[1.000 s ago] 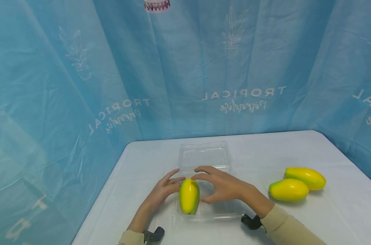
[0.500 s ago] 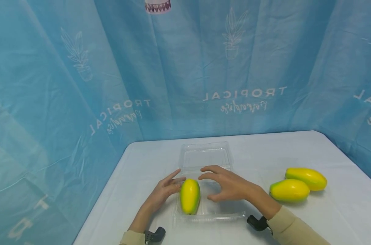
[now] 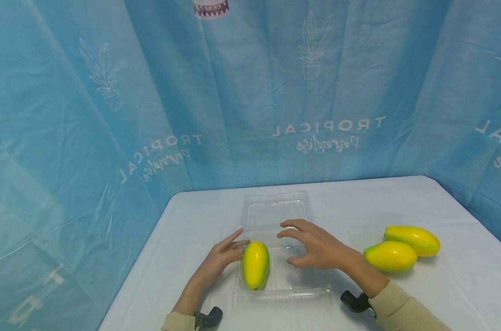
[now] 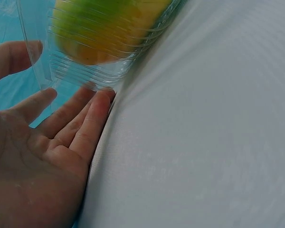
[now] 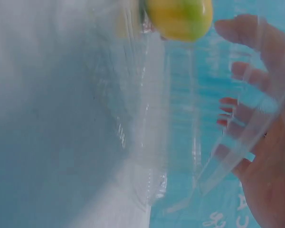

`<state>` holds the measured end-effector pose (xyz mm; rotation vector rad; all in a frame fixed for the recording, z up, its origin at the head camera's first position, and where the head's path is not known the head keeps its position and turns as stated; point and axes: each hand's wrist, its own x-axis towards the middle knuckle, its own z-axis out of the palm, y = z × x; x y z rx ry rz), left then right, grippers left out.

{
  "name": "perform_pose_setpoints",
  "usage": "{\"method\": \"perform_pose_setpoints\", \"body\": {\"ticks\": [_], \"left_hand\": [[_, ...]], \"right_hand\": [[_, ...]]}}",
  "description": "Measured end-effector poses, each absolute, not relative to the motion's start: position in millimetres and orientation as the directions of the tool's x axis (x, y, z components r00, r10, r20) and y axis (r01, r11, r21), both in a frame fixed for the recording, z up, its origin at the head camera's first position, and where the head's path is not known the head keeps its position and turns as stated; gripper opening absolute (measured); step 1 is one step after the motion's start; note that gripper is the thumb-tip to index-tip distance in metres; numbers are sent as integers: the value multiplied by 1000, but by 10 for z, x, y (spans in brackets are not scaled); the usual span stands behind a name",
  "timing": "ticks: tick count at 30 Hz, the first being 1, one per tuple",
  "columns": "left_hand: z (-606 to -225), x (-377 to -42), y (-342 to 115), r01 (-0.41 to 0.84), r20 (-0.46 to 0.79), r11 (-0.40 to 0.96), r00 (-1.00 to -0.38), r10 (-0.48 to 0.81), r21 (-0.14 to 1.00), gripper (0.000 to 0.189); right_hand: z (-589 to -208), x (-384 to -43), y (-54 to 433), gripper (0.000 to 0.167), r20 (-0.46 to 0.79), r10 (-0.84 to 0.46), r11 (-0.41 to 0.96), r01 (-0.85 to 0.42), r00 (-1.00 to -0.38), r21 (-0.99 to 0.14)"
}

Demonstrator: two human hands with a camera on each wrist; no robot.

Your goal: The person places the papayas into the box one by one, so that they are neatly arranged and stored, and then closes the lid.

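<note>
A yellow-green papaya (image 3: pixel 256 265) lies lengthwise in the left part of a clear plastic clamshell box (image 3: pixel 287 291), whose lid (image 3: pixel 277 210) is folded back away from me. My left hand (image 3: pixel 218 263) stays at the box's left side, its fairly straight fingers touching the plastic wall beside the papaya, as the left wrist view shows. My right hand (image 3: pixel 318 246) hovers over the right part of the box with thumb and fingers spread apart, holding nothing. In the right wrist view, the box's clear plastic partly veils the right hand (image 5: pixel 261 109).
Two more papayas, one nearer (image 3: pixel 390 256) and one behind it (image 3: pixel 413 241), lie together on the white-covered table (image 3: pixel 341 202) to the right. A blue printed curtain (image 3: pixel 250 92) surrounds the table at the back and sides.
My right hand has drawn away from the papaya, moving right and slightly up. The papaya stays in the box, and my left hand has hardly moved.
</note>
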<state>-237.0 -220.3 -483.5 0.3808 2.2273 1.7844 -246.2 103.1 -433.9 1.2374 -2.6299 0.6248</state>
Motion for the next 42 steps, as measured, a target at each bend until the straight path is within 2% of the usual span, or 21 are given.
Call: {"method": "perform_pose_setpoints", "body": {"ticks": [17,24,42], "left_hand": [[-4799,-2386,-2240,69,-21,237,-933,360,969,67],[-4829,-2370,-2225,49,-38,224,-929,369,973,68],[-4825,-2377,-2212,59,-37,253,-933,358,966,66]], "right_hand": [[-4352,-2497,1226,49,404,-650,573,-765,-643,-295],[-4376,-2472,1313,49,370,-614,609,-716,-698,-341],[-4381,-2384,1495,52,409,-507,735,-628,-759,-256]]}}
